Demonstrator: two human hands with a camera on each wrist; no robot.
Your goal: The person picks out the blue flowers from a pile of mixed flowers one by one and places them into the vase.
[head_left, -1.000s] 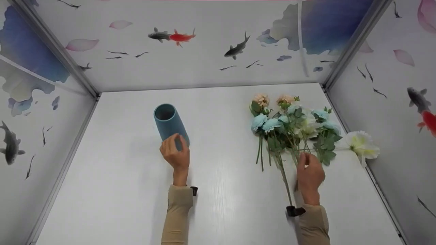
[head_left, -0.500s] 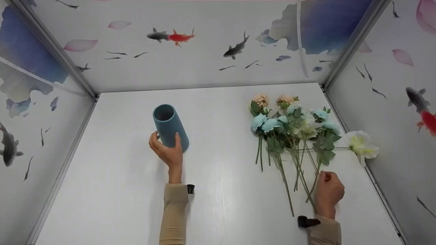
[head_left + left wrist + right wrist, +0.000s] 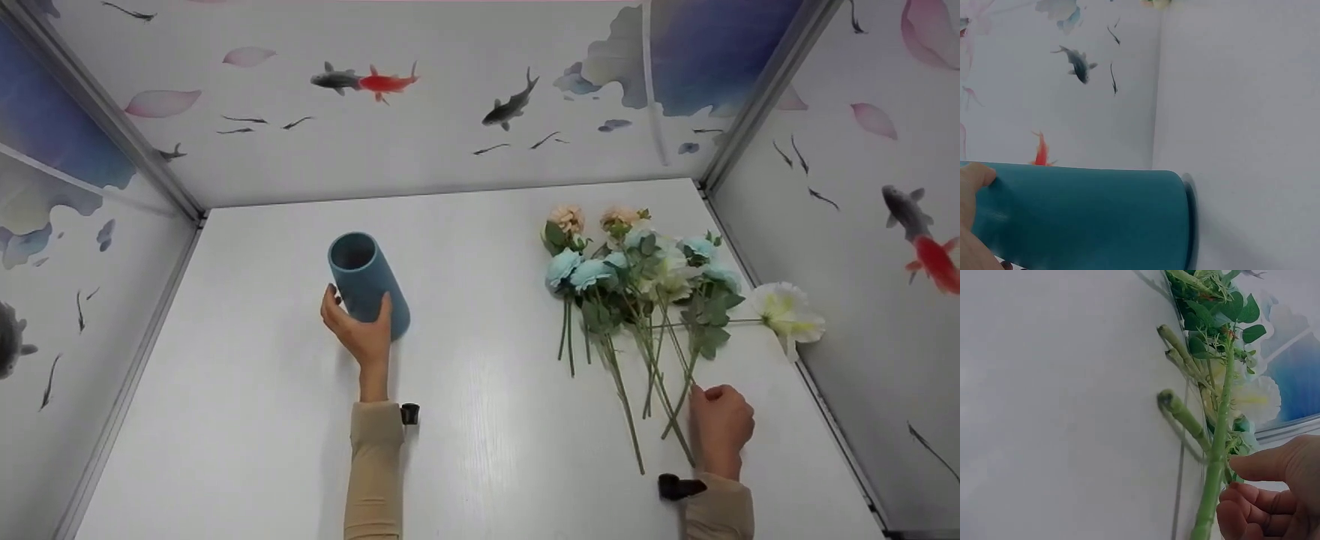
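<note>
My left hand holds a blue-green cylindrical vase, thumb on its right side and fingers round its left. In the left wrist view the vase fills the lower part, with part of the hand at its left end. The open mouth of the vase faces up toward the head camera. At the right, my right hand has its thumb and fingertips at a green flower stem and appears to pinch it; the contact is partly hidden. Artificial flowers in peach, pale blue and white lie beyond it.
One white flower sticks out past the table's right edge toward the side wall. Several stems point toward me, some crossing. Printed walls enclose the white table at the back and both sides.
My left hand has moved from in front of the vase to a grasp around it. My right hand has drawn back, toward me and rightward, to the lower stems. The head view has shifted slightly.
</note>
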